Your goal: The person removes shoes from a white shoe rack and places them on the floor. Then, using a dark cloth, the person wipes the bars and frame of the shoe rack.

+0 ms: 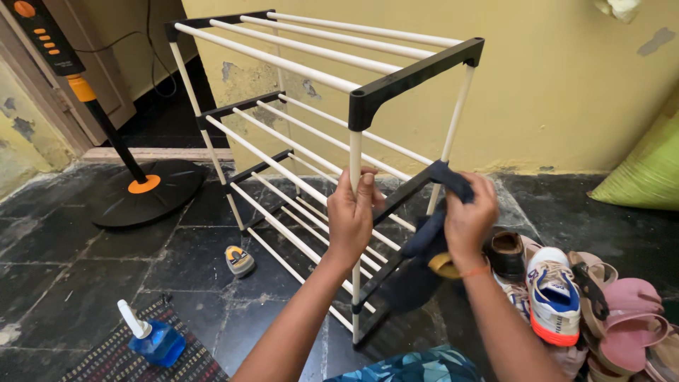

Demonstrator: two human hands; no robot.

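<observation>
A shoe rack (396, 81) with black plastic side frames and white rods stands on the dark stone floor, several tiers high. My left hand (351, 212) is closed around its near white upright post, about halfway up. My right hand (470, 212) holds a dark blue cloth (431, 237) and presses it against the black side bar of the middle tier. The cloth hangs down below my hand and hides part of the bar.
A blue spray bottle (155, 339) lies on a patterned mat (113, 357) at lower left. A small yellow-grey object (240, 260) sits on the floor. A pile of shoes and sandals (566, 297) is at right, a fan stand base (145, 189) at left, a green sack (643, 173) by the yellow wall.
</observation>
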